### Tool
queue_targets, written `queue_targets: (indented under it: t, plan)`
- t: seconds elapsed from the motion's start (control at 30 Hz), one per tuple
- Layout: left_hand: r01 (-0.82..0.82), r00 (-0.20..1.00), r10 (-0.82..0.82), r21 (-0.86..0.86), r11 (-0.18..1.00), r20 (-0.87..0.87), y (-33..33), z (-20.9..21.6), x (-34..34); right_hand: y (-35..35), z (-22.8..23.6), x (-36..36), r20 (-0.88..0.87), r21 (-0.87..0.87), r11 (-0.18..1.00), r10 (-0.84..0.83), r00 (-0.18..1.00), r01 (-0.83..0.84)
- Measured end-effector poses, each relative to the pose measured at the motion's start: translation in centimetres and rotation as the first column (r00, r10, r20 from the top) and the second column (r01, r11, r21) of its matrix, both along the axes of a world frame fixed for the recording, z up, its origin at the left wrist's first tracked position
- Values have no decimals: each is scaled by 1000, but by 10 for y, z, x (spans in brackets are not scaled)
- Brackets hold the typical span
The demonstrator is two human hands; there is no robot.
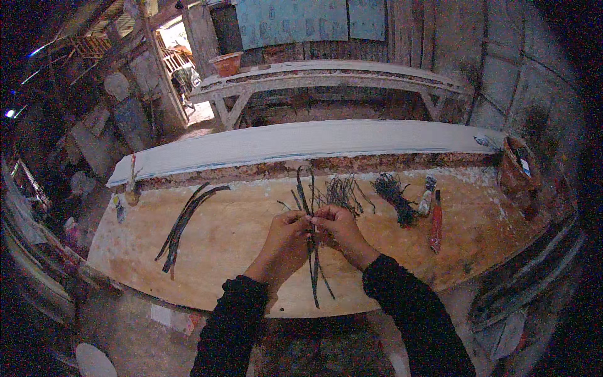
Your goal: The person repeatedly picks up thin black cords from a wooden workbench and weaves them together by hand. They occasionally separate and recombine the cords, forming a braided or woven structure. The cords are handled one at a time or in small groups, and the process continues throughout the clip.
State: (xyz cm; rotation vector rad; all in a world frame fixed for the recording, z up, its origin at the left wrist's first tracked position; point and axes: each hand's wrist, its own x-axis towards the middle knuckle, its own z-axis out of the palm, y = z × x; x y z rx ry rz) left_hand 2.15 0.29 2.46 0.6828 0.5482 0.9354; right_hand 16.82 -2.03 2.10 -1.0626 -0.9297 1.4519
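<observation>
Between the front and back edges of the desk [232, 264], left hand [287, 231] and right hand [341, 227] pinch narrow dark strips [313, 267], best gripped snugly, lengths aligned.

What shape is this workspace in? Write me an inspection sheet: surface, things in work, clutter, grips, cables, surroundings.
Surface: wooden tabletop, pale specks toward the back.
Things in work: held dark strips; loose dark strips at left; tangled strands beyond the hands; dark bundle right of those.
Clutter: red slim item, pale item beside it; brown container at the right.
Grips: left grip and right grip close together, pinching the held strips.
Cables: nothing seen.
Surroundings: pale bench behind, carrying a reddish pot; dim room.
</observation>
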Motion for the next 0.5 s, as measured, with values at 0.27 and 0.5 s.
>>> queue_targets:
  t: [0.27, 0.5]
  plan:
    - [-13, 1000, 14, 42, 999, -16, -1, 2, -1, 3, -2, -3, 102, 25, 1000, -4, 995, 2]
    - [61, 997, -57, 71, 996, -58, 7, -11, -3, 10, -19, 1, 130, 108, 994, 3, 991, -18]
